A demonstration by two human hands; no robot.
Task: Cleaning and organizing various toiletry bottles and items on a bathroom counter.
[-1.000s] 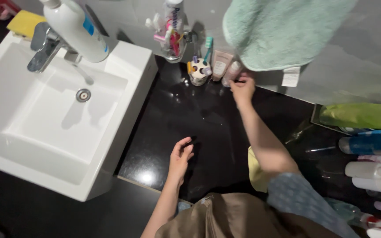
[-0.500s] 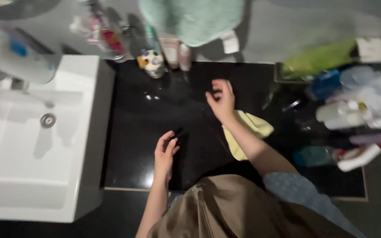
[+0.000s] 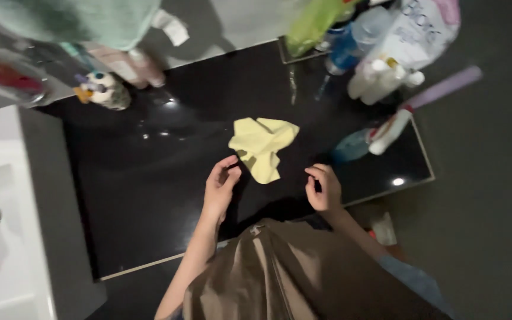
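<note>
A crumpled pale yellow cloth [image 3: 262,145] lies on the glossy black countertop [image 3: 149,178], just above the centre of the frame. The left hand [image 3: 220,186] sits below and to the left of it, fingers loosely spread and empty, the fingertips close to the cloth's lower left edge; whether they touch it cannot be told. The right hand [image 3: 324,188] hovers lower right of the cloth, apart from it, fingers curled inward and holding nothing.

At the upper right, a cluster of white plastic bottles [image 3: 380,80], a blue bottle [image 3: 345,53] and a green packet [image 3: 312,24] crowd the counter's far corner, with a white tube with a red tip [image 3: 389,131] lying just below them. At the upper left stands a small patterned ceramic holder [image 3: 106,90], beneath a hanging mint-green towel [image 3: 72,21]. A white rectangular sink [image 3: 1,219] fills the left edge.
</note>
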